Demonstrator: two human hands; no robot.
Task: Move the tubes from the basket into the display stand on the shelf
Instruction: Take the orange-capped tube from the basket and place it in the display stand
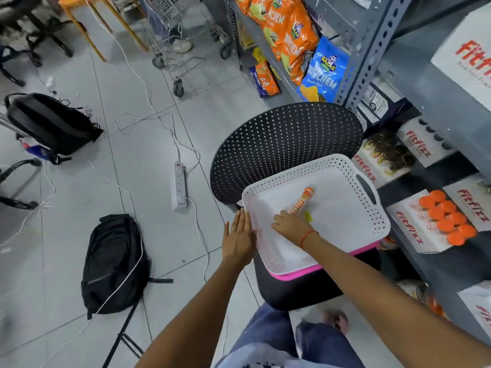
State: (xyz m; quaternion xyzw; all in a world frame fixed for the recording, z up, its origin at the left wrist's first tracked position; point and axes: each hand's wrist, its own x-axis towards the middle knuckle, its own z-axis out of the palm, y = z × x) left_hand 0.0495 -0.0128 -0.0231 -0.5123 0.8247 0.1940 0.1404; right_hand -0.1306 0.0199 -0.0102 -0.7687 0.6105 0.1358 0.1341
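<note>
A white perforated basket [372, 216] rests on a black chair seat, over a pink tray edge. One orange tube [303, 199] lies inside it, slanted, with a small yellow scrap beside it. My right hand [291, 226] is inside the basket, its fingers on the tube's near end. My left hand [237, 236] lies flat against the basket's left rim, fingers straight. On the shelf to the right a white Fitfizz display stand [414, 229] holds several orange-capped tubes [446, 220].
The black perforated chair back [284, 144] rises behind the basket. Grey shelving [369, 43] with snack bags runs along the right. On the floor lie two black backpacks [114, 261], a power strip [179, 185] with cables, and a shopping cart [180, 38] stands further off.
</note>
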